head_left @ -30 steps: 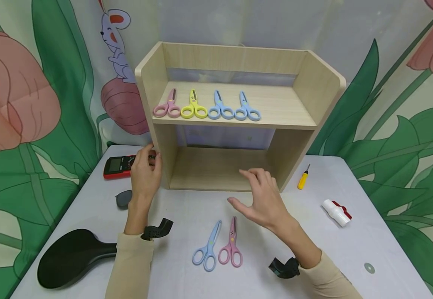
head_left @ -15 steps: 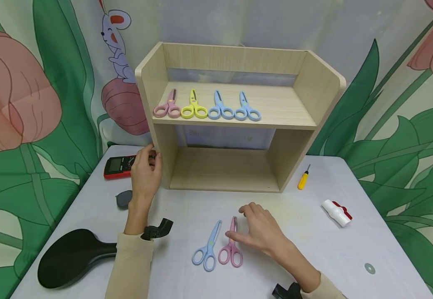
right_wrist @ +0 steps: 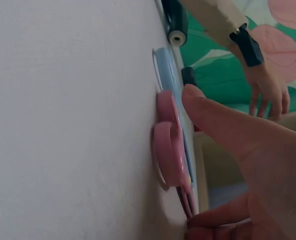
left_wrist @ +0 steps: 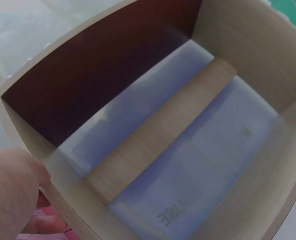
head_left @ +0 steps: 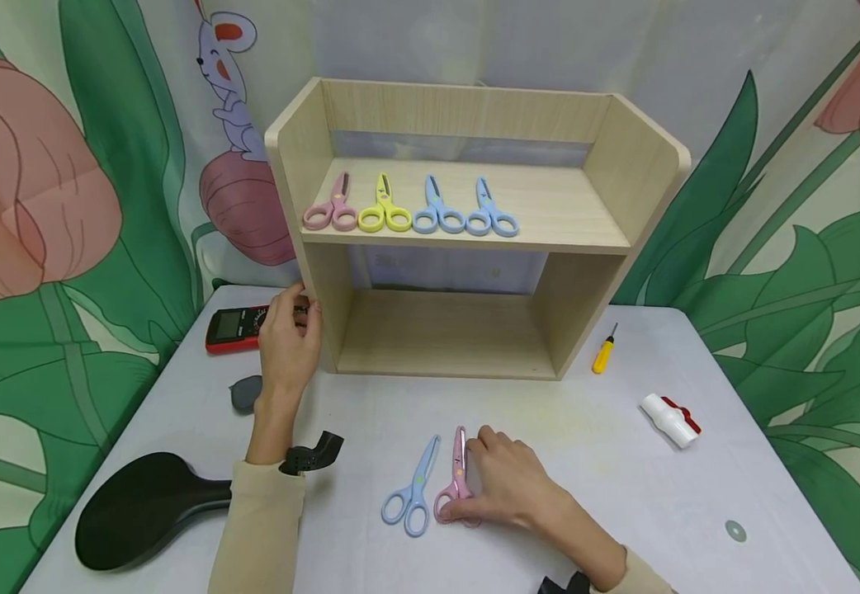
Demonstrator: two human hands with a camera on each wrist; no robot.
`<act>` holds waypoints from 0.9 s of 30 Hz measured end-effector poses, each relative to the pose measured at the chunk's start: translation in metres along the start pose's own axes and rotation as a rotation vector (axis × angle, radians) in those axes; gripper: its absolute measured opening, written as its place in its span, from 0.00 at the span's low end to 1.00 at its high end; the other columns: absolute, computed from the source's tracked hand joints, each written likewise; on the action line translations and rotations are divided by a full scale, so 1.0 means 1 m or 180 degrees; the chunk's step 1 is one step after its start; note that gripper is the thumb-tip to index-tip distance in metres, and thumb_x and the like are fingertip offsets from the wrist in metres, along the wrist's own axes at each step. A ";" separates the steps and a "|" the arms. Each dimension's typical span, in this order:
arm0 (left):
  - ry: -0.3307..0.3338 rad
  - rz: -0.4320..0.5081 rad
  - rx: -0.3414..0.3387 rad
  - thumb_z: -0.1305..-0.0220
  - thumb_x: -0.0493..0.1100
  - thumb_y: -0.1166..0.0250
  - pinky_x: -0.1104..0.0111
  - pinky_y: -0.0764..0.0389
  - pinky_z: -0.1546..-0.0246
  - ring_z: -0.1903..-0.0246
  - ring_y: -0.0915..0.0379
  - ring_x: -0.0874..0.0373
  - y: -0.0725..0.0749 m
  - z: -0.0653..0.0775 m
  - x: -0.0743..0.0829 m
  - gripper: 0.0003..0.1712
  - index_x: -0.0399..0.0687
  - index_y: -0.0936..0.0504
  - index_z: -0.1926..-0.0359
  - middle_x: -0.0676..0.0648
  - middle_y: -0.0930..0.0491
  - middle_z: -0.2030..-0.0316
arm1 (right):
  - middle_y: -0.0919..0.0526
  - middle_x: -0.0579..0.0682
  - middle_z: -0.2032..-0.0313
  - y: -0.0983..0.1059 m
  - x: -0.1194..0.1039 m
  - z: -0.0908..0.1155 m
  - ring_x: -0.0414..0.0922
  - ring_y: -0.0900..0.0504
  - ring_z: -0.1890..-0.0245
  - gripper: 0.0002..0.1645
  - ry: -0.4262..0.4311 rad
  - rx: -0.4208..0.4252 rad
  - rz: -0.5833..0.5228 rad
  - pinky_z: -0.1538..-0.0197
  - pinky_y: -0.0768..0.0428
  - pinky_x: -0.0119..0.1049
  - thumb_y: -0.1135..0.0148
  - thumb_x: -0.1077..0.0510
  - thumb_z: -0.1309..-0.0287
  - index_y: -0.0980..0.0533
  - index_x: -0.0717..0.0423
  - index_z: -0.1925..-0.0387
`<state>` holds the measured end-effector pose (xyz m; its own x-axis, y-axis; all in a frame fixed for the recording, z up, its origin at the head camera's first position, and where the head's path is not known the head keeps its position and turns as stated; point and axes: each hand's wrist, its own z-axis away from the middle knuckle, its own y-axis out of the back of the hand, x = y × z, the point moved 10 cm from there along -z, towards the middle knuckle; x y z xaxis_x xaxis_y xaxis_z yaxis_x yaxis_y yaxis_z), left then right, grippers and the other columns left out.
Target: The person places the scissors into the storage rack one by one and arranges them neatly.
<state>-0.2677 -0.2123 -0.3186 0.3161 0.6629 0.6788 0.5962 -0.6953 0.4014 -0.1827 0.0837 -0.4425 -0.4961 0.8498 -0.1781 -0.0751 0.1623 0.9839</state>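
Pink scissors (head_left: 459, 474) lie on the white table, handles toward the near edge. My right hand (head_left: 507, 478) reaches over them from the right, its thumb overlapping the handle rings and its fingers beside the blades. In the right wrist view the thumb (right_wrist: 223, 117) stands apart from the pink handles (right_wrist: 169, 150), with fingertips right at the blade end. Light-blue scissors (head_left: 412, 495) lie just left of the pink pair. My left hand (head_left: 290, 338) rests against the outside of the wooden shelf's left panel (head_left: 322, 305); in the left wrist view it is at that panel's edge.
On the upper shelf board (head_left: 564, 214) stand pink, yellow and two blue scissors in a row. A red multimeter (head_left: 233, 328), grey disc-like piece (head_left: 245, 394) and black paddle-shaped object (head_left: 144, 511) lie left. Rightward are a yellow screwdriver (head_left: 602, 355), white-and-red valve (head_left: 670, 421) and washer (head_left: 735, 530).
My right hand has come back from in front of the lower shelf, down and left onto the pink scissors. My left hand stays at the shelf's side.
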 end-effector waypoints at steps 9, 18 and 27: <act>0.0018 -0.0026 -0.0006 0.27 0.43 0.42 0.67 0.18 0.64 0.61 0.17 0.47 0.000 -0.001 0.000 0.21 0.38 0.25 0.38 0.36 0.21 0.52 | 0.26 0.45 0.62 -0.002 -0.011 0.001 0.38 0.31 0.68 0.43 0.0254 -0.0067 -0.0077 0.71 0.28 0.32 0.26 0.29 0.59 0.20 0.57 0.52; 0.0046 0.0024 -0.0055 0.27 0.43 0.42 0.52 0.14 0.61 0.60 0.17 0.44 -0.001 -0.001 -0.001 0.21 0.37 0.25 0.38 0.34 0.21 0.52 | 0.27 0.45 0.64 0.002 -0.013 -0.002 0.35 0.34 0.72 0.33 0.0232 0.0189 -0.0106 0.76 0.34 0.28 0.26 0.35 0.55 0.19 0.56 0.58; 0.0042 -0.0022 -0.0026 0.27 0.42 0.42 0.55 0.15 0.63 0.62 0.18 0.47 0.000 -0.001 -0.001 0.21 0.38 0.25 0.38 0.35 0.21 0.53 | 0.29 0.40 0.69 0.016 -0.008 -0.009 0.33 0.36 0.76 0.21 0.0225 0.0648 -0.0177 0.75 0.33 0.25 0.29 0.43 0.62 0.22 0.51 0.70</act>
<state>-0.2690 -0.2135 -0.3187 0.3023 0.6639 0.6840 0.5922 -0.6931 0.4110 -0.1878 0.0750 -0.4253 -0.5561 0.8006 -0.2233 0.0686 0.3119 0.9476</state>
